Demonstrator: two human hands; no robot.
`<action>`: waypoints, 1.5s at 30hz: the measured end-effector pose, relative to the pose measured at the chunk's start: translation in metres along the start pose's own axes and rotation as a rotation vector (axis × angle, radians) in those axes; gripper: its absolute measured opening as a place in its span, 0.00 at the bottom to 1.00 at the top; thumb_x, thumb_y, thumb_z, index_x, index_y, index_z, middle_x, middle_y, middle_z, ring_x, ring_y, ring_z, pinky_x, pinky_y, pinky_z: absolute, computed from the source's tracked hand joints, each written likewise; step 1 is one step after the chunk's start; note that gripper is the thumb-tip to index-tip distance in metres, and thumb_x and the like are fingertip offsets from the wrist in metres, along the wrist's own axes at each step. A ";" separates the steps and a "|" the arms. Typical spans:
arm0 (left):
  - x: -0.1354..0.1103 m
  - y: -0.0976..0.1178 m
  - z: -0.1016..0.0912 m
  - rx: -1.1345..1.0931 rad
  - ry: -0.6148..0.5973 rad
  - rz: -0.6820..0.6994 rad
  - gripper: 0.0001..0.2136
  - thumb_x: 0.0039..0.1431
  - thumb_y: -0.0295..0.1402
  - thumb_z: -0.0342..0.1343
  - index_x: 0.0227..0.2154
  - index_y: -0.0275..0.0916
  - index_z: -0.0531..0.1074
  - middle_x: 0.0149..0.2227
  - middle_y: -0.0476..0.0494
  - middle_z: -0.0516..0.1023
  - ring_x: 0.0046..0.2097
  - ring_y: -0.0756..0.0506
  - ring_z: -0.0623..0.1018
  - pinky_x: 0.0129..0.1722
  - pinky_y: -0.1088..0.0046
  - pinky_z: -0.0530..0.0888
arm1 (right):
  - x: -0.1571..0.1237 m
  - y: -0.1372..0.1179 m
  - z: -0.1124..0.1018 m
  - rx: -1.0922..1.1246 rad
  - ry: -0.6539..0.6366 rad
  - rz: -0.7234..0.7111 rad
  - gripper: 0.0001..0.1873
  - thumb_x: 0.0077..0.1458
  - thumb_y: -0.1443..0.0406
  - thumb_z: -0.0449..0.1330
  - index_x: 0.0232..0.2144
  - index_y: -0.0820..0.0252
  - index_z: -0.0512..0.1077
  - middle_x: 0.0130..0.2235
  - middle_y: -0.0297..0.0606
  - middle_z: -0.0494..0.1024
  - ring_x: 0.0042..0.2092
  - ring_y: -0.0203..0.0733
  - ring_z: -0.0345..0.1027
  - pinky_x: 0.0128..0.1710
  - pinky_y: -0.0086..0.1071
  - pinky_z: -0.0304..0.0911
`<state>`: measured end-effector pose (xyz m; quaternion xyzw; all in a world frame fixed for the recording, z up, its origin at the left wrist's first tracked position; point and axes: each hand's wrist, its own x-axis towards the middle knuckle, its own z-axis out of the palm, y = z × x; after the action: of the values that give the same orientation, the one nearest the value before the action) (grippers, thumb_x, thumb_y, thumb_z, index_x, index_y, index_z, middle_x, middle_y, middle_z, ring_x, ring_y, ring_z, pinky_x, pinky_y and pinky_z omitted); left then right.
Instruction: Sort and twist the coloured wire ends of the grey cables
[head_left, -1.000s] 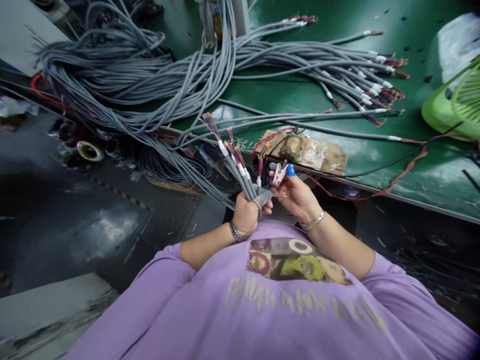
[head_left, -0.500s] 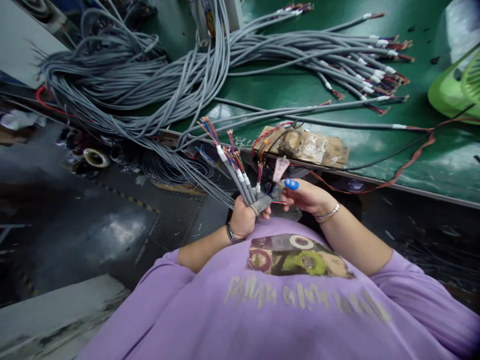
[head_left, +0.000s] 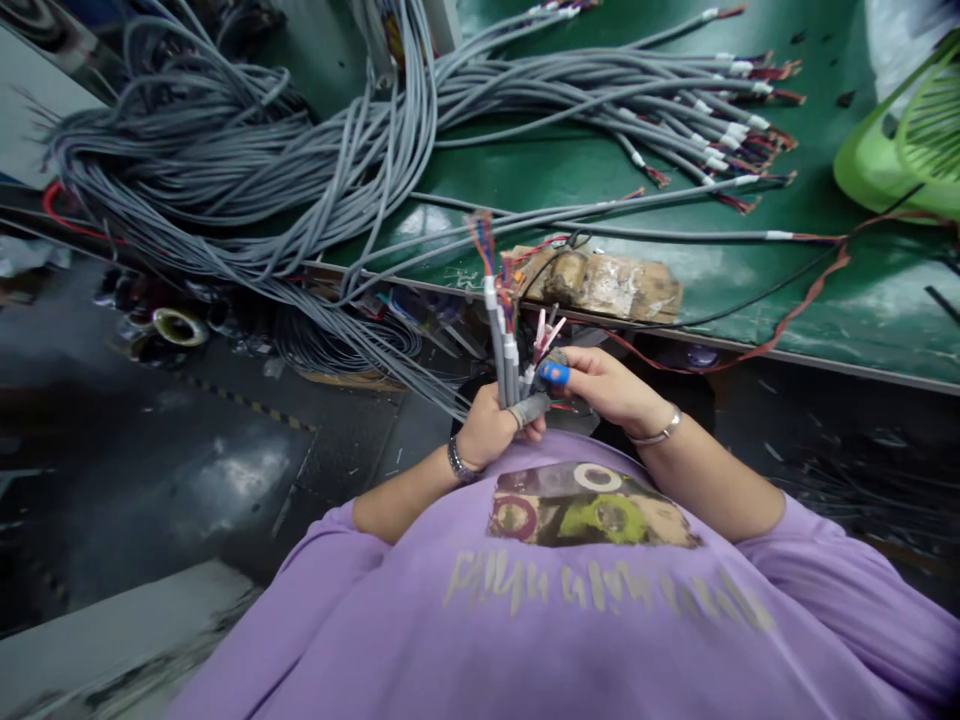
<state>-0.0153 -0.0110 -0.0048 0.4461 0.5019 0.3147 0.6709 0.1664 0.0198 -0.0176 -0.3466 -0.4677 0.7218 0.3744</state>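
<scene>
My left hand (head_left: 491, 425) is closed in a fist round a small bundle of grey cables (head_left: 501, 345). Their stripped ends, with white sleeves and coloured wires, point upward. A grey finger cot covers one left finger. Right beside it, my right hand (head_left: 607, 385) wears a blue cot on a finger and pinches a small pinkish clip tool (head_left: 544, 336) against the cable ends. Both hands are held close to my chest, just in front of the bench edge.
A green bench (head_left: 840, 290) carries a big tangle of grey cables (head_left: 225, 170) at left and several finished cable ends (head_left: 720, 130) fanned right. A taped brown block (head_left: 600, 285) with red leads sits at the bench edge. A green fan (head_left: 911, 150) stands far right. Dark floor lies at left.
The cable bundle in my left hand has swung from leaning left to nearly upright. My right hand has moved in closer to the cable ends with the clip tool.
</scene>
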 end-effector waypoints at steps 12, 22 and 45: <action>0.004 -0.018 -0.010 -0.226 0.084 -0.003 0.17 0.48 0.45 0.66 0.25 0.33 0.76 0.24 0.43 0.79 0.24 0.48 0.78 0.26 0.73 0.76 | -0.003 0.011 0.043 0.139 0.183 -0.112 0.21 0.51 0.50 0.68 0.29 0.57 0.65 0.20 0.28 0.70 0.21 0.34 0.64 0.24 0.31 0.63; -0.002 -0.024 -0.012 -0.253 0.110 0.036 0.16 0.46 0.43 0.67 0.21 0.33 0.76 0.21 0.43 0.78 0.20 0.49 0.75 0.22 0.73 0.74 | 0.011 0.024 0.039 0.257 0.213 0.062 0.26 0.45 0.47 0.70 0.25 0.61 0.67 0.19 0.26 0.64 0.18 0.25 0.50 0.17 0.25 0.48; 0.009 -0.022 -0.004 -0.360 0.367 0.045 0.17 0.42 0.45 0.68 0.24 0.36 0.72 0.19 0.49 0.76 0.23 0.49 0.77 0.25 0.74 0.76 | -0.004 0.023 0.032 0.106 0.187 0.052 0.19 0.42 0.55 0.73 0.24 0.60 0.71 0.20 0.29 0.66 0.22 0.30 0.50 0.22 0.28 0.46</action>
<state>-0.0172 -0.0107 -0.0287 0.2660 0.5411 0.4893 0.6301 0.1361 -0.0030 -0.0280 -0.4043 -0.3829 0.7192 0.4155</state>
